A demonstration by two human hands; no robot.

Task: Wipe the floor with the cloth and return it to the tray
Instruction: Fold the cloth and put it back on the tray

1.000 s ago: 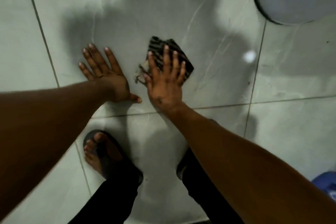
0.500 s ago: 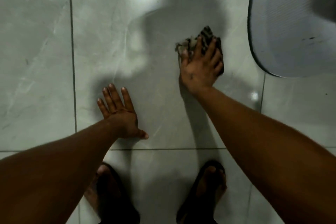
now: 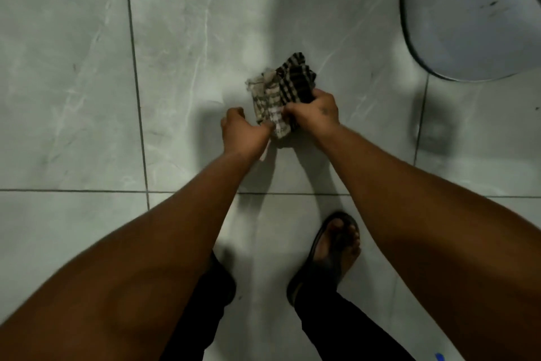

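Gripping the checked cloth (image 3: 281, 94), both hands, left hand (image 3: 244, 132) and right hand (image 3: 314, 111), grey tray (image 3: 468, 24) well apart

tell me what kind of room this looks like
Probably an indoor room of a home, though which room is unclear. The floor is large glossy marble-look tile, a round grey tray-like object sits on it, and the person wears a sandal while both hands gather a checked cloth.
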